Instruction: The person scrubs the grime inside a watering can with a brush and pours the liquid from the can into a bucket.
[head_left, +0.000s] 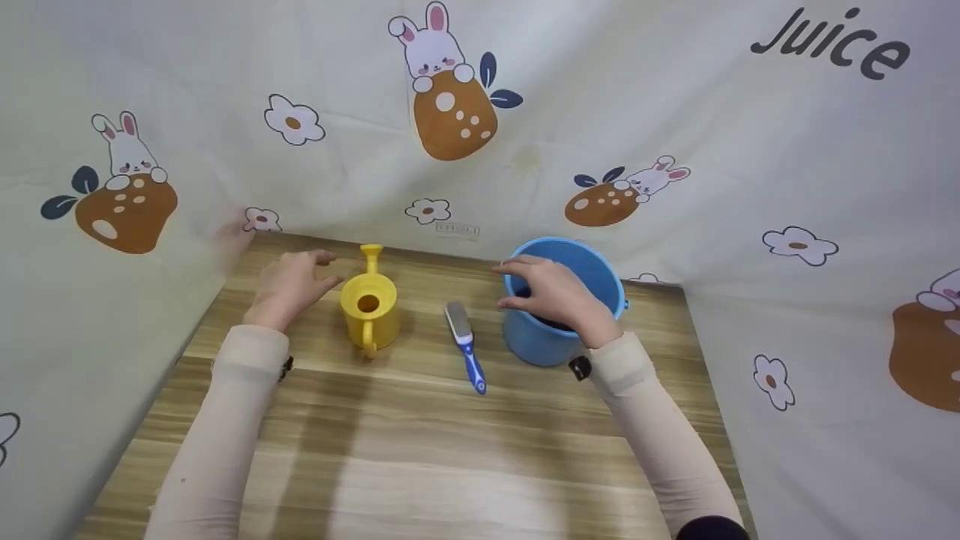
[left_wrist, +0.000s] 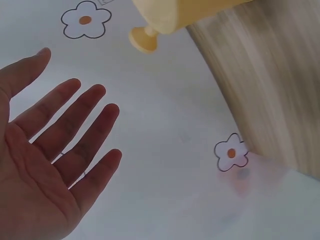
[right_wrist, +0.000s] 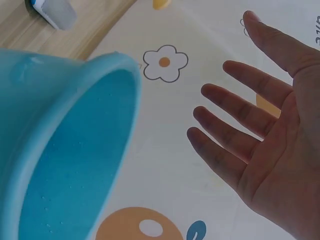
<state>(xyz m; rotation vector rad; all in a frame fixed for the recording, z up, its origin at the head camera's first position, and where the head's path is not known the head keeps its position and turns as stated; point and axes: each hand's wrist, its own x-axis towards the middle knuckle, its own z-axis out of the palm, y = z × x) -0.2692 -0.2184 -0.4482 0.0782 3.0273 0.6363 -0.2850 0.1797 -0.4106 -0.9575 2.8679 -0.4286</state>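
Note:
A yellow watering can [head_left: 373, 322] stands on the wood-grain tabletop, spout toward the back and handle toward the front. My left hand [head_left: 291, 289] hovers just left of it, fingers spread and apart from it; the left wrist view shows the same hand [left_wrist: 65, 145] holding nothing. My right hand [head_left: 555, 292] is above the blue bucket [head_left: 540, 341], fingers extended and empty, and hides part of its opening. Water droplets dot the bucket's inner wall [right_wrist: 75, 160] in the right wrist view. Between can and bucket lies a blue-and-white-handled brush or file [head_left: 466, 345] with a grey head.
A pale sheet [head_left: 337, 172] printed with rabbits and flowers rises behind the table and along both sides. The wood-grain tabletop [head_left: 420, 450] stretches toward me in front of the objects. A small knob [head_left: 627, 304] sticks out at the bucket's right rim.

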